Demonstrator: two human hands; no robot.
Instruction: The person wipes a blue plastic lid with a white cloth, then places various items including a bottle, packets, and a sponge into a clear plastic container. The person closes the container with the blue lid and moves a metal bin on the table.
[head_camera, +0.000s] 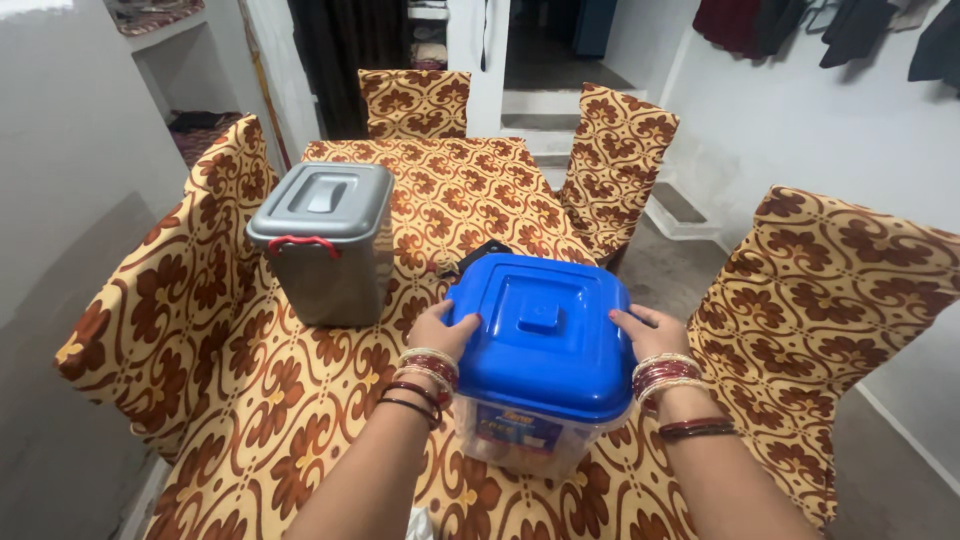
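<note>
A clear plastic container with a blue square lid stands on the patterned tablecloth at the near edge. My left hand presses against the lid's left side, and my right hand grips its right side. Both wrists wear red and gold bangles. A small dark object lies just behind the container, mostly hidden.
A grey lidded bin with a red handle stands on the table to the left. Chairs in matching brown and yellow covers surround the table. Steps and a doorway lie beyond, with clothes hanging at the upper right.
</note>
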